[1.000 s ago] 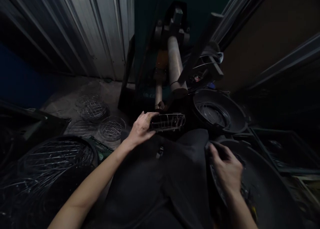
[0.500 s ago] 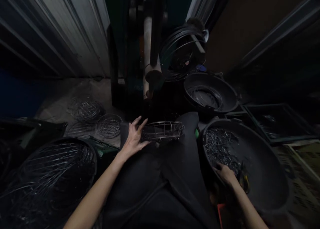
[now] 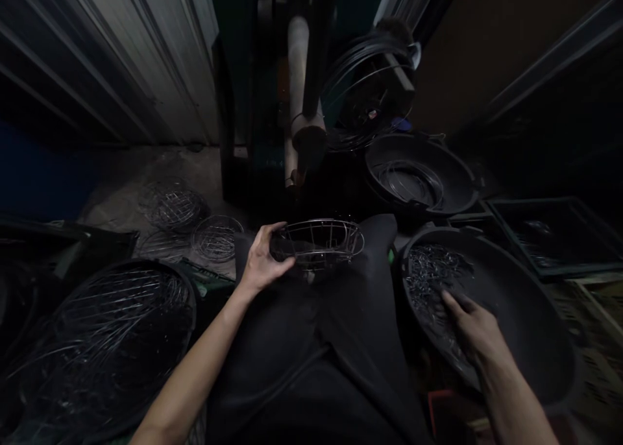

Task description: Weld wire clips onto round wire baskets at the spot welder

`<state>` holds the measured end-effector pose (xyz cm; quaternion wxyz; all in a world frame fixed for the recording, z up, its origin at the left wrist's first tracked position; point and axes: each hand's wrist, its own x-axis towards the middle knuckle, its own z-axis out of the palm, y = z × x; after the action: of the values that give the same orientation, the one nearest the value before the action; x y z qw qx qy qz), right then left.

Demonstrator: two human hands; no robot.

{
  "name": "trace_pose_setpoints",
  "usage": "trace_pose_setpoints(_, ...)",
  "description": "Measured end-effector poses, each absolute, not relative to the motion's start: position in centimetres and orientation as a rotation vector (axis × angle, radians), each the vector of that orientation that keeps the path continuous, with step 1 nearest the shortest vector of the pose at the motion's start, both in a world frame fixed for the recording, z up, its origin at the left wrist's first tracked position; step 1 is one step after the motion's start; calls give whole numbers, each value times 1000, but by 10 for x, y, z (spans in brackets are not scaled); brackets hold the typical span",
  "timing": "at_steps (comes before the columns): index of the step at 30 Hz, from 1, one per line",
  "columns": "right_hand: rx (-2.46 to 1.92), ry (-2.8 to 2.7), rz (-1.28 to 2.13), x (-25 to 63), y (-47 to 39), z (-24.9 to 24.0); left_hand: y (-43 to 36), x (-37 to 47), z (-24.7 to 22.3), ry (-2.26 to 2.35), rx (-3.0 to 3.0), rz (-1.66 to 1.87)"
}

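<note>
At lower right, the right hand (image 3: 474, 331) is at the metal pieces (image 3: 433, 270) in a basin (image 3: 520, 322); whether its fingers grip any, I cannot tell. At centre, the left hand (image 3: 263, 260) clasps a wire basket (image 3: 321, 254) by its left end.

Glossy metal wire basket (image 3: 321, 257) — matt dark cloth (image 3: 287, 335), shiny metal bits (image 3: 431, 270), smooth matt basin (image 3: 525, 335)

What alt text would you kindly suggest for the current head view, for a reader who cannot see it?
A person's left hand spans one end of a rounded wire frame at their dark-clothed lap, while the right hand is at small metal pieces in a wide dark basin. In the dim surroundings, wires fill a tub on the left.
</note>
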<state>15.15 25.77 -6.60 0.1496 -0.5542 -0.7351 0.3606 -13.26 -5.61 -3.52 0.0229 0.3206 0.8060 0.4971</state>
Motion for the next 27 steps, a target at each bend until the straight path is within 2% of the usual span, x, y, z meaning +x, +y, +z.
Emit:
trace_pose_setpoints(5, -1432, -2074, 1615, 100, 199, -60, -42, -127, -23, 2475, 1195, 1222)
trace_pose_setpoints(10, -1294, -2081, 1705, 67, 153, -42, -47, -128, -31, 2408, 1391, 941)
trace_pose_setpoints(16, -941, -2071, 1956, 14, 120, 9, -52, -129, -25, 2381, 1406, 1055)
trace_pose_setpoints(21, -950, -2172, 1799, -21, 106, 13, -55, -128, -14, 2359, 1494, 1190)
trace_pose_setpoints(27, -788, -2174, 1442, -37, 89, 13, -54, -137, 0, 2546, 1514, 1102)
